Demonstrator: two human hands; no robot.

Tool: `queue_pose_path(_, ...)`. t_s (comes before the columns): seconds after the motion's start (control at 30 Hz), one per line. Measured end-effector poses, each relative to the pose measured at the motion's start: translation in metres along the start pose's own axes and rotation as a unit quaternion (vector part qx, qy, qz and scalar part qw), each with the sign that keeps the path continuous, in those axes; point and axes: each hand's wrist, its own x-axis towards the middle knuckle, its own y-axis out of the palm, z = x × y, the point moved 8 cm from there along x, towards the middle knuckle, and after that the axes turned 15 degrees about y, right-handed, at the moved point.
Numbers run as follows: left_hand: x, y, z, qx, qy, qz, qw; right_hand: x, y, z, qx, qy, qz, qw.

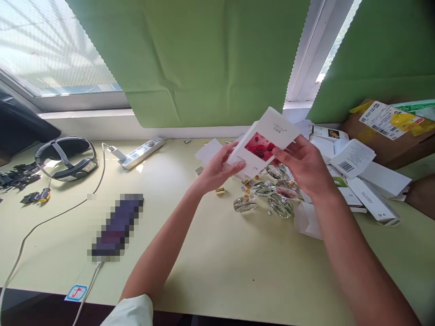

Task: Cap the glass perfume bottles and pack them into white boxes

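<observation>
White box (260,142), red floral panel: one, held tilted above the worktop (231,280). Left hand (220,166): pinching the box's lower left edge, thumb in front. Right hand (304,164): pinching its right side between thumb and fingers. From the box: clear oval bottles (280,207), clustered, at six o'clock; gold piece (220,191), at seven; power strip (141,156), at nine; white cartons (355,158), piled, between three and four.

- At your ten o'clock, a head-strap device (76,170)
- At your eleven, a white power strip (142,155)
- At your twelve, a green blind (217,59)
- At your two, a brown carton (380,147)
</observation>
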Motion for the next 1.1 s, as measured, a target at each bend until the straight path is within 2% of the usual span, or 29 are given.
queue_pose_path(0.07,0.001,-0.005,0.002,-0.005,-0.013,-0.02,1.0,-0.004,0.004,0.004,-0.029,0.003,0.029,0.999)
queue_pose_path(0.13,-0.003,-0.025,0.013,0.015,-0.056,-0.072,0.996,-0.007,-0.015,0.008,-0.081,-0.005,0.013,0.997)
queue_pose_path(0.2,-0.012,-0.055,0.029,0.056,-0.12,-0.143,0.981,-0.006,-0.053,0.005,-0.16,0.002,-0.049,0.986)
queue_pose_path(0.27,-0.025,-0.083,0.048,0.085,-0.193,-0.181,0.961,-0.005,-0.103,-0.008,-0.208,0.049,-0.135,0.967)
queue_pose_path(0.33,-0.038,-0.105,0.063,0.158,-0.26,-0.17,0.937,-0.005,-0.145,-0.026,-0.229,0.11,-0.197,0.947)
queue_pose_path(0.4,-0.048,-0.124,0.068,0.283,-0.293,-0.149,0.901,-0.004,-0.166,-0.045,-0.259,0.173,-0.198,0.929)
queue_pose_path(0.47,-0.052,-0.131,0.072,0.328,-0.296,-0.122,0.889,-0.001,-0.167,-0.062,-0.303,0.22,-0.163,0.913)
queue_pose_path(0.53,-0.054,-0.13,0.076,0.317,-0.294,-0.102,0.896,0.003,-0.155,-0.075,-0.347,0.246,-0.114,0.898)
queue_pose_path(0.63,-0.056,-0.128,0.078,0.308,-0.292,-0.09,0.901,0.011,-0.133,-0.093,-0.391,0.261,-0.049,0.881)
queue_pose_path(0.73,-0.056,-0.127,0.077,0.313,-0.287,-0.087,0.901,0.019,-0.118,-0.109,-0.423,0.264,-0.017,0.867)
queue_pose_path(0.93,-0.054,-0.126,0.074,0.319,-0.275,-0.08,0.903,0.028,-0.105,-0.126,-0.462,0.271,-0.022,0.845)
queue_pose_path(1.1,-0.049,-0.125,0.064,0.33,-0.271,-0.086,0.9,0.025,-0.106,-0.106,-0.473,0.25,-0.048,0.844)
